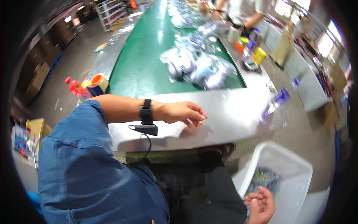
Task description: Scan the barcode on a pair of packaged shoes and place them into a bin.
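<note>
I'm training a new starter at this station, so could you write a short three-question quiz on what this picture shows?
1. Which lies under the left hand?
(a) a wooden stool
(b) a shiny silver metal tabletop
(c) a blue cloth
2. True or false: the pale purple bundles in clear plastic bags lie on the floor.
3. Which container is the right hand nearest to?

Key:
1. b
2. False; they lie on the flat green belt.
3. The open white plastic bin.
</note>
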{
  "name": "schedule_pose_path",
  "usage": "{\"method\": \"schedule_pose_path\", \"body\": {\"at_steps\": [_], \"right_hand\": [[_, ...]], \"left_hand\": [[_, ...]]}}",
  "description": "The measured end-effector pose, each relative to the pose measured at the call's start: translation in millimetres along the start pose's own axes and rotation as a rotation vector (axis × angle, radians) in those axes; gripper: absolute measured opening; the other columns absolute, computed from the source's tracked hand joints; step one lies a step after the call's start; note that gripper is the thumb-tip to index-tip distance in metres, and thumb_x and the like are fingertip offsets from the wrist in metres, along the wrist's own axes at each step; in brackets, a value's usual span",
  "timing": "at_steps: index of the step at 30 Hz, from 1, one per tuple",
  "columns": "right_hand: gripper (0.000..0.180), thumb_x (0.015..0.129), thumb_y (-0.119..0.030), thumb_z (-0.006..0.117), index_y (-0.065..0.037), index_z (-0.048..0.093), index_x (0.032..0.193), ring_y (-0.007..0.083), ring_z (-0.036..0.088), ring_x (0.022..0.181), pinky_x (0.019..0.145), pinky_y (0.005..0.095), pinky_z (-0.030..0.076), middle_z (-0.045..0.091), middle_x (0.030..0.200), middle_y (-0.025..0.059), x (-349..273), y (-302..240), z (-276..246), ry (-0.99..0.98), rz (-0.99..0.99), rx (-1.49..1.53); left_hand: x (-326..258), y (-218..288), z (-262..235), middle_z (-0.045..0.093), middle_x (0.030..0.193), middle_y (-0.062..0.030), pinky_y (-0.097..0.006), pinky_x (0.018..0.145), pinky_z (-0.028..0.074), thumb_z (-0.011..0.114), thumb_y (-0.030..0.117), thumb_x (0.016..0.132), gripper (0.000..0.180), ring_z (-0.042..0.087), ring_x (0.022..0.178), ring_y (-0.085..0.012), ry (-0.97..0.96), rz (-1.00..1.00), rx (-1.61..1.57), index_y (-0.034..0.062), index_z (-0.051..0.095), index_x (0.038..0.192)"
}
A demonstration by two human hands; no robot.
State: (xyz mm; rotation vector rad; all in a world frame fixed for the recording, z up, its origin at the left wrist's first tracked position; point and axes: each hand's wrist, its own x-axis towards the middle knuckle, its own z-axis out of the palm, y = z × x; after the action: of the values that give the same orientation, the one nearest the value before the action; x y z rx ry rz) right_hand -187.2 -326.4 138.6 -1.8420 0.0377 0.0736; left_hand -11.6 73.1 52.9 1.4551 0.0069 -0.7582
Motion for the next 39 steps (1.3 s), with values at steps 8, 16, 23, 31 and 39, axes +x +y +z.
{"method": "schedule_pose_path", "body": {"at_steps": [8, 16, 23, 31, 39], "right_hand": [[0.038, 0.092, -0.004, 0.069, 0.007, 0.057, 0.127, 0.0099, 0.062, 0.08, 0.075, 0.0241, 0.052, 0.068, 0.093, 0.0078, 88, 17, 86, -0.269, 0.077, 0.08], [0.038, 0.091, -0.006, 0.073, 0.004, 0.061, 0.126, 0.0074, 0.062, 0.081, 0.072, 0.0208, 0.051, 0.068, 0.093, 0.0057, 116, 70, 118, -0.263, 0.158, 0.052], [0.043, 0.086, -0.018, 0.076, -0.005, 0.064, 0.125, 0.0238, 0.068, 0.074, 0.069, 0.0371, 0.055, 0.068, 0.087, 0.009, 114, 80, 120, -0.238, -0.192, -0.519], [0.045, 0.086, -0.018, 0.076, -0.004, 0.062, 0.126, 0.0265, 0.069, 0.074, 0.07, 0.0389, 0.055, 0.068, 0.085, 0.0089, 111, 76, 117, -0.292, -0.26, -0.519], [0.043, 0.086, -0.012, 0.075, -0.001, 0.063, 0.126, 0.0227, 0.068, 0.073, 0.07, 0.0346, 0.055, 0.07, 0.082, 0.01, 113, 83, 118, -0.176, -0.187, -0.374]], "left_hand": [[32, 40, -148, 0.069, 0.11, -0.009, -0.032, 0.089, 0.052, 0.071, 0.023, 0.093, 0.039, 0.064, 0.103, -0.0163, 0.703, 0.402, 0.603, 0.0005, 0.066, 0.124], [155, 85, -202, 0.068, 0.121, -0.0229, -0.046, 0.105, 0.044, 0.06, 0.053, 0.096, 0.059, 0.06, 0.121, -0.0364, 1.057, 0.584, 1.28, 0.0025, 0.068, 0.125], [176, 66, -174, 0.067, 0.125, -0.0242, -0.064, 0.113, 0.025, 0.048, 0.066, 0.096, 0.075, 0.056, 0.129, -0.0406, 0.792, -0.01, 1.47, 0.0185, 0.042, 0.153], [147, 52, -189, 0.059, 0.126, -0.0239, -0.044, 0.102, 0.047, 0.078, 0.032, 0.082, 0.092, 0.06, 0.118, -0.0324, 0.548, 0.669, 0.949, 0.0223, 0.029, 0.159], [207, 67, -186, 0.043, 0.149, -0.0325, -0.048, 0.108, 0.045, 0.072, 0.057, 0.086, 0.098, 0.051, 0.134, -0.0416, 0.776, 0.214, 0.537, -0.0112, 0.039, 0.148]]}}
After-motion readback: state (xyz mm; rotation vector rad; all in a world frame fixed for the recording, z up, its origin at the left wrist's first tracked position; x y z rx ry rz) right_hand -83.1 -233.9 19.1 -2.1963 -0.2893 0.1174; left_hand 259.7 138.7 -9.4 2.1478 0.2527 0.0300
